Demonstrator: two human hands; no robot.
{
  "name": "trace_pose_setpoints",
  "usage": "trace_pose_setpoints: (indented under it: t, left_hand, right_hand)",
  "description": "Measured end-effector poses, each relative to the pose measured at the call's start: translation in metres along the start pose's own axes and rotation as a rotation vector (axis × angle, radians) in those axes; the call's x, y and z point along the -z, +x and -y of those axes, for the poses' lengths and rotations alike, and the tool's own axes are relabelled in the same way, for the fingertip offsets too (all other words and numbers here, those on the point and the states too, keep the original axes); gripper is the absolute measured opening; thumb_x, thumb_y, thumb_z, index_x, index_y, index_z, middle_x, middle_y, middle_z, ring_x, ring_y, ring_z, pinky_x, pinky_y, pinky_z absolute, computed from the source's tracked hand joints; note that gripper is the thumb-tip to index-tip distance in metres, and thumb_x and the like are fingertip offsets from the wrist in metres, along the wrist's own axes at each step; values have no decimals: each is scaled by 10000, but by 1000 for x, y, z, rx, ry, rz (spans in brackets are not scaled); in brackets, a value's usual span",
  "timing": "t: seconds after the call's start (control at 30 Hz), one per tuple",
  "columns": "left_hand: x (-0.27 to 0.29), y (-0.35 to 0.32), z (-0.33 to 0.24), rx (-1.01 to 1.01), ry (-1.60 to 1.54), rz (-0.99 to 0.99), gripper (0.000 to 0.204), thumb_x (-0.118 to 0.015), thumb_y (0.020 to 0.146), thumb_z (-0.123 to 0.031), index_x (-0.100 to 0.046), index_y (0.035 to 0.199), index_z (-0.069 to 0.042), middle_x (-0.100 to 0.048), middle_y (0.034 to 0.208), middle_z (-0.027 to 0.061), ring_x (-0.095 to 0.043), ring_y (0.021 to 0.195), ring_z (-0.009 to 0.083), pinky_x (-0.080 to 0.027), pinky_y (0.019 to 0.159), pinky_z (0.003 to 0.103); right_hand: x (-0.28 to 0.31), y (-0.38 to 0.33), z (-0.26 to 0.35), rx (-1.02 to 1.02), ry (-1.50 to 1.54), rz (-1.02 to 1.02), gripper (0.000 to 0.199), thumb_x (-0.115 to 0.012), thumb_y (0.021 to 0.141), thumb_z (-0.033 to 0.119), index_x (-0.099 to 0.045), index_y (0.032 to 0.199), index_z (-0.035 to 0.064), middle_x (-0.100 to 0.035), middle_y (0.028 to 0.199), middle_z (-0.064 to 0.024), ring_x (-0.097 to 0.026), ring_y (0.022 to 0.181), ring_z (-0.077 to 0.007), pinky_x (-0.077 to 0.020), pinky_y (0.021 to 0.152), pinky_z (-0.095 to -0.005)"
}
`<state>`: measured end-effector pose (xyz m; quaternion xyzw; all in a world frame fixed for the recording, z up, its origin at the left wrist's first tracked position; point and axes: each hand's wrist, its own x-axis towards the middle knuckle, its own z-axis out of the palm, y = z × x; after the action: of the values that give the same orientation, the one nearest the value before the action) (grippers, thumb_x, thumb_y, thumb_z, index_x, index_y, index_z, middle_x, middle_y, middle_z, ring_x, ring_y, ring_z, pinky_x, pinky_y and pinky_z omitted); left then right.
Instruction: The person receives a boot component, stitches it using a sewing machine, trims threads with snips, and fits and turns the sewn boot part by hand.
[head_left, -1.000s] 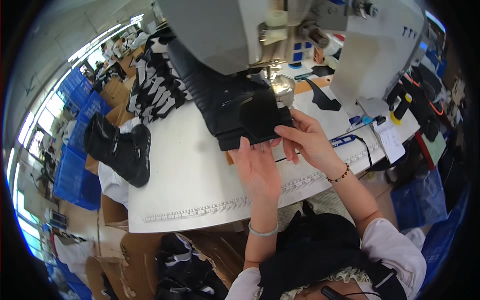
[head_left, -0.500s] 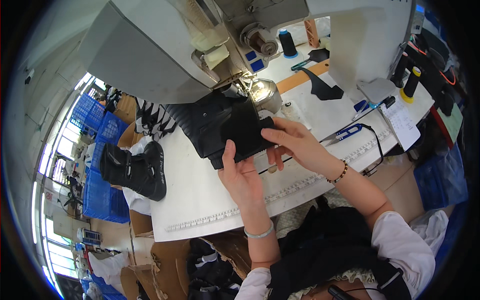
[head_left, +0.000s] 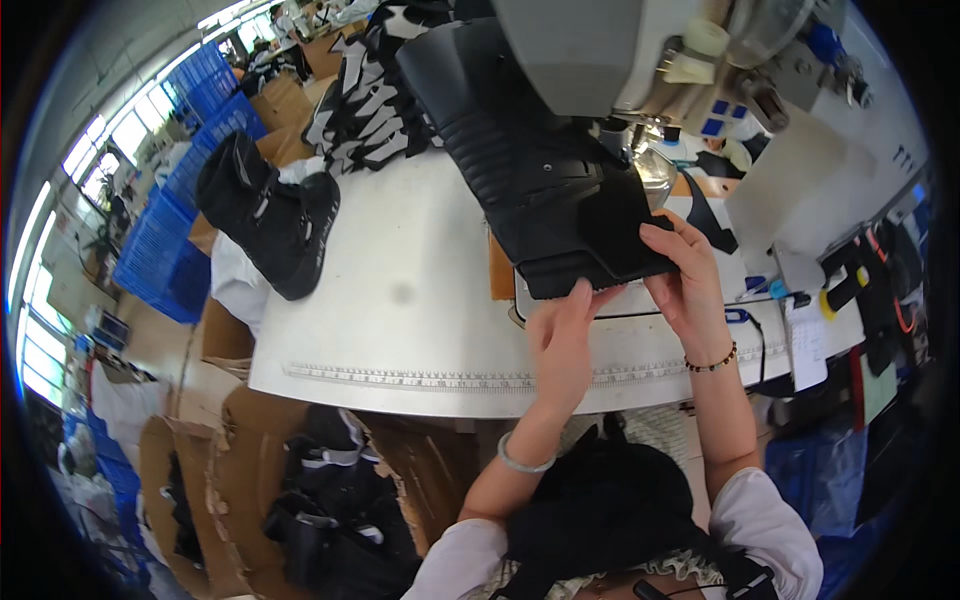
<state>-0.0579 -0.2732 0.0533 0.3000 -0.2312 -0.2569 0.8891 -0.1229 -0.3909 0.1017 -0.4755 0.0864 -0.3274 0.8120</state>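
A black boot upper (head_left: 560,200) with ribbed panels lies on the white sewing table (head_left: 400,270), its far right side under the sewing machine (head_left: 590,60). My right hand (head_left: 688,280) pinches its near right corner, thumb on top and fingers curled beneath. At the near edge, my left hand (head_left: 565,340) grips the same upper between thumb and fingers, some of them hidden below it. Light from a small lamp falls beside the needle area, which the machine head partly hides.
A black boot (head_left: 270,215) stands at the table's left. Behind it are patterned black-and-white pieces (head_left: 375,95). A measuring scale (head_left: 430,378) runs along the front edge. Cardboard boxes (head_left: 245,480) with black pieces stand below. Blue-handled snips (head_left: 738,316) and a paper (head_left: 806,345) lie right.
My view has swung left, so the machine sits further right in it. More of the boot upper shows to the left of the machine head. Both hands still hold its near edge.
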Motion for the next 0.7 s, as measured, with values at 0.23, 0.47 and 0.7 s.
trace_pose_setpoints:
  t: [0.23, 0.47, 0.7]
  left_hand:
    - [41, 3, -8, 329, -880, 149, 369, -436, 784, -78, -462, 1123, 65, -493, 1185, 153, -414, 1175, 261, -296, 1057, 368]
    - [27, 3, -15, 444, -1480, 79, 381, -471, 738, -88, -486, 1072, 95, -497, 1168, 125, -397, 1171, 213, -269, 1063, 347]
    - [32, 3, -20, 525, -1511, 123, 333, -446, 708, -44, -513, 996, 108, -542, 1093, 120, -418, 1124, 196, -254, 1083, 307]
  right_hand:
    - [5, -1, -8, 4, -82, -6, 96, -542, 852, 71, -547, 914, -2, -551, 637, -3, -339, 349, -8, -222, 305, -152]
    - [1, -1, -16, 123, -195, -66, 151, -511, 866, 76, -527, 974, -26, -575, 691, -38, -382, 348, -50, -249, 295, -162]
    - [-3, -3, -16, 153, -326, -79, 156, -515, 871, 105, -534, 959, -21, -600, 758, -65, -381, 335, -78, -241, 281, -175]
